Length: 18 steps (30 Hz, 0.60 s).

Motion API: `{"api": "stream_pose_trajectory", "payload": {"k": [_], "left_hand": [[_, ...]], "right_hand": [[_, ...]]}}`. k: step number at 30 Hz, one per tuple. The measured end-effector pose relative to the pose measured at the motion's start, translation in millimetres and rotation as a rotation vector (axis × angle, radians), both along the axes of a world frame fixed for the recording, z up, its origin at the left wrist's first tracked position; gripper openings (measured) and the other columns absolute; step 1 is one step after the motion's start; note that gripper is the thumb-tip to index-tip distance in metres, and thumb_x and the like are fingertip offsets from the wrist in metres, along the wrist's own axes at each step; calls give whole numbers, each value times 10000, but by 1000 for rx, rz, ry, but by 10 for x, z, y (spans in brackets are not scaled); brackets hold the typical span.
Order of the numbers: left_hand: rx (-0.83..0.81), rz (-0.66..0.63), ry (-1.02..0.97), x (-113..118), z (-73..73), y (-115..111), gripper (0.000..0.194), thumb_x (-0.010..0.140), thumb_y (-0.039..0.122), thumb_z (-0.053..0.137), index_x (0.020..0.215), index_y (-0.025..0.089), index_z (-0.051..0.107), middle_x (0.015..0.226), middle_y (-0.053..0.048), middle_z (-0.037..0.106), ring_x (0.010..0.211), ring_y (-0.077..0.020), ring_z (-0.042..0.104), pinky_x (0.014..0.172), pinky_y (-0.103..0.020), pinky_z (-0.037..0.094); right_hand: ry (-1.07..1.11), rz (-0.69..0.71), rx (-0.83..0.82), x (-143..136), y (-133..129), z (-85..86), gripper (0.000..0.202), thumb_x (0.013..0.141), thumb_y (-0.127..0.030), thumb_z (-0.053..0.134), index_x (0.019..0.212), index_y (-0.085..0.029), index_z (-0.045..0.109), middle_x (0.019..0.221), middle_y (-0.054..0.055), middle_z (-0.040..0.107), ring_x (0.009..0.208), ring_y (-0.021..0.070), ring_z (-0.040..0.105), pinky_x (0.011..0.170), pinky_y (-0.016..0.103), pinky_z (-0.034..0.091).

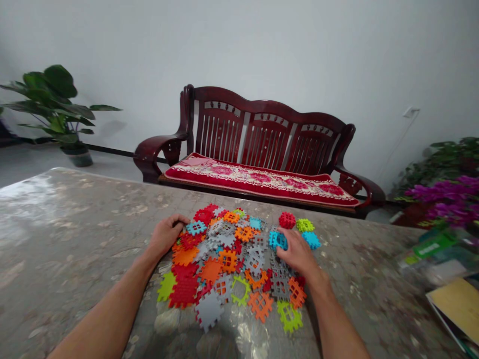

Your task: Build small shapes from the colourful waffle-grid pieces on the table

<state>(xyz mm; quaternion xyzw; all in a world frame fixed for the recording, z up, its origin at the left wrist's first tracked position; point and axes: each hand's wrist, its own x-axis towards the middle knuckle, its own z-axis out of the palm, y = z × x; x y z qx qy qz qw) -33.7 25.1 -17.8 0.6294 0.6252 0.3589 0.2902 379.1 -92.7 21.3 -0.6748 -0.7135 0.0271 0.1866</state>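
Observation:
Toothed plastic pieces in red, orange, grey, green and blue lie in a spread pile on the table. My left hand (169, 234) rests at the pile's upper left edge, fingers curled beside a light blue piece (196, 228) and red pieces (190, 240); what its fingertips hold, if anything, is hidden. At the right side of the pile, my right hand (295, 249) has its thumb and fingers round a blue window piece (278, 240). Just beyond it lie a red piece (287, 220), a green piece (305, 225) and a flat blue piece (311, 240).
The table (93, 219) has a patterned, glossy cover. Behind it stands a dark wooden bench (262, 134) with a red floral cushion. At the right are purple flowers (445, 199), a clear bag with green packaging (436, 247) and a yellowish book (458, 304).

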Motion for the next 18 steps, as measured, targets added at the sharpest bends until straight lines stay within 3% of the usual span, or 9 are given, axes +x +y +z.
{"api": "stream_pose_trajectory", "payload": {"k": [8, 12, 18], "left_hand": [[3, 7, 5, 12, 15, 1, 261, 639, 323, 467, 749, 238, 688, 701, 8, 714, 679, -186, 630, 656, -266, 464], [-11, 16, -9, 23, 26, -10, 253, 640, 328, 480, 746, 238, 691, 699, 11, 714, 655, -182, 615, 638, -264, 465], [-15, 17, -39, 23, 7, -1, 256, 643, 323, 488, 764, 238, 697, 696, 18, 715, 650, -177, 613, 629, -255, 469]], "right_hand": [[49, -289, 160, 705, -84, 4, 611, 744, -294, 543, 1344, -181, 555, 1261, 111, 657, 1148, 283, 593, 1028, 436, 442], [-3, -335, 156, 992, -140, -87, 620, 734, -302, 524, 1336, -159, 559, 1256, 123, 659, 1134, 296, 592, 1025, 445, 435], [-40, -324, 152, 1090, -152, -151, 613, 732, -252, 499, 1338, -182, 560, 1248, 114, 662, 1155, 289, 579, 1052, 449, 407]]}}
